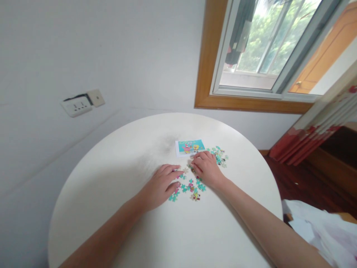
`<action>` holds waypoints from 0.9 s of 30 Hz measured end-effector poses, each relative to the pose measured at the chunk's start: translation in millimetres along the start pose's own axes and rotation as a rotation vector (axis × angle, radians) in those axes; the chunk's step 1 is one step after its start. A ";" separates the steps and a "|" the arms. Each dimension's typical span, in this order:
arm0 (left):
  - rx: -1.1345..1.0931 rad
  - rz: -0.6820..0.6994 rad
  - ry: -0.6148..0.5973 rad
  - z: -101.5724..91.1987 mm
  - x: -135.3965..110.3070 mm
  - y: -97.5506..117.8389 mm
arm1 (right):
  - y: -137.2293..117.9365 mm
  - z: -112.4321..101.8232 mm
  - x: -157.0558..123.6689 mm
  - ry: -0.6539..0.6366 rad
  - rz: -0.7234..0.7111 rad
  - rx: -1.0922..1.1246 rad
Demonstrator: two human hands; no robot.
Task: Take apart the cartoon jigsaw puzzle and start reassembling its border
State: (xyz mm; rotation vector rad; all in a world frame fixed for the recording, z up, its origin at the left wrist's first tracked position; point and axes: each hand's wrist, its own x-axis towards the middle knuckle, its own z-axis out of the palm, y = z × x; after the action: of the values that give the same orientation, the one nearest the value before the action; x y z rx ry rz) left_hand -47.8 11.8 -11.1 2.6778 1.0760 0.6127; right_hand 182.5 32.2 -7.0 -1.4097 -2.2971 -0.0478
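Both my hands rest on a round white table (117, 193) among small jigsaw pieces. My left hand (161, 186) lies palm down with fingers stretched out, its fingertips touching loose teal and pink pieces (187, 187). My right hand (206, 167) lies palm down over more pieces, fingers slightly curled toward the left; whether it pinches a piece I cannot tell. A small picture card (190, 147) with a blue cartoon image lies just beyond my hands. Another cluster of pieces (220, 154) sits right of my right hand.
A white wall with a socket plate (76, 106) stands behind the table. A wood-framed window (251, 67) is at the upper right. A red and white curtain (315, 130) hangs at the right, above a dark wooden floor (301, 178).
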 end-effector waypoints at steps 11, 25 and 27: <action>-0.001 -0.002 0.119 2.5 0.1 -4.6 | 5.1 5.4 4.0 0.076 0.091 -0.021; 0.019 -0.073 0.168 2.6 -0.1 -12.0 | -7.0 -6.3 -5.9 -0.044 -0.196 0.032; 0.015 -0.071 0.160 2.0 0.0 -11.2 | -7.8 -5.8 -4.3 -0.035 -0.210 0.015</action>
State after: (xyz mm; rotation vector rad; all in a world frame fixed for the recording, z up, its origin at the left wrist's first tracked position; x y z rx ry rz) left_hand -53.8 19.8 -16.5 2.6268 1.2144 0.8195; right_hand 179.5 23.4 -1.9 -1.1663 -2.4608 -0.0706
